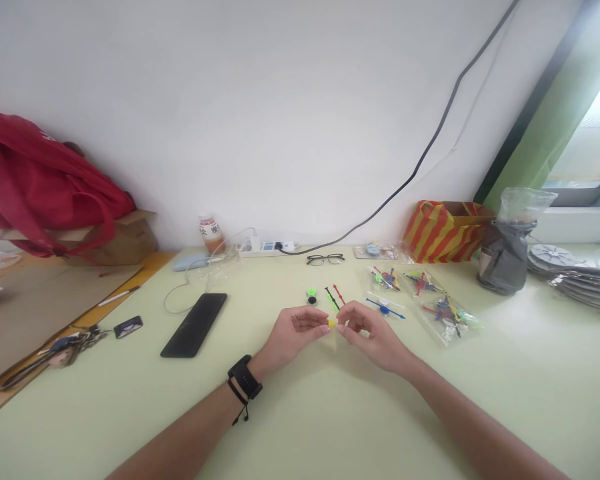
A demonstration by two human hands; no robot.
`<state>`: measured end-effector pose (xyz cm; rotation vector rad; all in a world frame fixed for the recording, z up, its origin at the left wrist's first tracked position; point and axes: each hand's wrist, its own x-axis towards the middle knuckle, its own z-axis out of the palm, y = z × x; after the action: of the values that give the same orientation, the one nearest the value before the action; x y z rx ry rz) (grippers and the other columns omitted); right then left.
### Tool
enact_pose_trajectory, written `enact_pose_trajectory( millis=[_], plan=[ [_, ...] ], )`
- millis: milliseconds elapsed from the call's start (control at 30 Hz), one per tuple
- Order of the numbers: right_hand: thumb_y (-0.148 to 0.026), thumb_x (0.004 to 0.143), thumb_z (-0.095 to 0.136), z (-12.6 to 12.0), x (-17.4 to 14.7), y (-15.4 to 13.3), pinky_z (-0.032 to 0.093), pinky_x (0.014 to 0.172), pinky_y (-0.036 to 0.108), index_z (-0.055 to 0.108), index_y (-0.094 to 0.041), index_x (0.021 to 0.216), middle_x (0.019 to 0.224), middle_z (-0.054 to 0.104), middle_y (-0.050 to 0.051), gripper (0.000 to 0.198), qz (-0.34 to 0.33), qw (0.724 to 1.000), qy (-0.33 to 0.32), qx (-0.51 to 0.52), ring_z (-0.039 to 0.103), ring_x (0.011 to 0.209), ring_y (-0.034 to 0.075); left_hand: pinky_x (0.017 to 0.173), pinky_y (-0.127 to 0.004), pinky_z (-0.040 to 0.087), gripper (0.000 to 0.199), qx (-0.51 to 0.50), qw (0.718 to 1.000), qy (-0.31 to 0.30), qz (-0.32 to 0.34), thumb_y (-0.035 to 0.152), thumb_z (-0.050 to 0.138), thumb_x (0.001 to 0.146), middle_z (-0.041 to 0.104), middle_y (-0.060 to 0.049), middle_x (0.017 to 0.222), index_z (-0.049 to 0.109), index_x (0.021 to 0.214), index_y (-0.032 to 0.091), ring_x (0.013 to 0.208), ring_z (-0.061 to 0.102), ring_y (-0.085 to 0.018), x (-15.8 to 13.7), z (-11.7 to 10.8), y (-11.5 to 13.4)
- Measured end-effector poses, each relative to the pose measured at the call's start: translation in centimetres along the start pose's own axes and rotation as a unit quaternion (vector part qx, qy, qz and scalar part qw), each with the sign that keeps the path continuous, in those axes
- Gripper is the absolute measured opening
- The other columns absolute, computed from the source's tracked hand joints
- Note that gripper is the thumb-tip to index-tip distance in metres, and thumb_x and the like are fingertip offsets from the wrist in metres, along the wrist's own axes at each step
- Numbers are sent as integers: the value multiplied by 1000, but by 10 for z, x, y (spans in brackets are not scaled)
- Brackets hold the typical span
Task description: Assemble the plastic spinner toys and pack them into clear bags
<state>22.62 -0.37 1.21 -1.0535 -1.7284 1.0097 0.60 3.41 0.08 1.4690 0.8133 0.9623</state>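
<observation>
My left hand (300, 333) is closed in a pinch on a small yellow plastic piece (331, 323). On the other side my right hand (367, 333) pinches at the same piece, its fingertips hiding part of it. A blurred, thin yellow strip hangs below the fingertips. Just beyond the hands lie a red arrow pointer (339, 293) and a black one (329, 292), with a green one partly behind my right fingers. Two small round pieces, a green one (311, 292) and a black one (312, 301), sit beyond my left hand. A blue arrow pointer (395, 311) with a white disc lies past my right hand.
Clear bags of coloured pointers (447, 319) lie to the right. Behind them stand a striped bag (440, 233) and a grey bag (505, 260) near stacked reels (585, 280). Glasses (326, 259), a power strip (265, 249), a bottle (211, 233) and a phone (194, 325) are also on the table.
</observation>
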Motion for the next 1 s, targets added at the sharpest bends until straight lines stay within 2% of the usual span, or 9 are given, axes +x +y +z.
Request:
enact_pose_trajectory(
  millis=[167,367,500,633,733,867,933,1000],
  plan=[
    [-35,96,63,2,0,2,48,68,29,61,-22,111,100,66,3,19,4,1000,-19,0,59,69,12,95,-38,61,31,-3,1000,-10,4,35,89,77,80,-9,102,79,99,16,95,75,-22,0,0,1],
    [-35,97,62,5,1,3,49,68,28,65,-21,101,88,65,1,15,1,1000,-23,-20,59,70,13,92,-37,61,27,7,999,-23,24,35,86,80,79,-9,100,77,97,16,93,75,-22,-1,1,-1],
    [-35,99,58,6,1,7,47,66,28,62,-20,99,81,62,0,15,4,999,-20,-27,57,70,14,96,-40,58,26,122,987,-31,95,36,81,85,77,-8,109,76,106,20,102,72,-23,-4,2,1],
    [-34,101,52,-1,4,16,47,68,30,58,-21,100,87,63,2,15,-22,996,14,-81,56,72,16,105,-43,52,32,263,948,28,176,33,77,89,69,-8,127,72,119,27,123,61,-26,-3,-1,2],
    [-33,101,49,-14,8,23,48,76,34,59,-21,101,92,66,5,16,-49,978,106,-171,59,80,19,103,-42,52,27,323,928,69,173,29,70,93,64,-8,132,70,120,28,127,56,-26,-1,-6,-1],
    [-31,100,48,-37,13,30,46,79,37,59,-21,100,91,66,7,15,-69,930,221,-285,60,83,22,107,-44,48,37,380,910,89,141,26,72,90,55,-7,139,65,126,29,127,53,-27,1,-14,-9],
    [-30,100,48,-46,14,34,45,79,37,58,-22,100,90,67,7,13,-70,908,247,-331,61,83,23,108,-45,46,41,396,904,92,130,25,71,89,54,-7,138,63,129,28,124,54,-27,1,-16,-12],
    [-26,99,47,-50,13,39,44,79,37,58,-22,98,92,68,8,12,-56,894,234,-378,62,86,24,107,-45,46,40,408,900,97,120,23,69,89,56,-7,133,62,129,27,121,54,-27,1,-17,-15]
  ],
)
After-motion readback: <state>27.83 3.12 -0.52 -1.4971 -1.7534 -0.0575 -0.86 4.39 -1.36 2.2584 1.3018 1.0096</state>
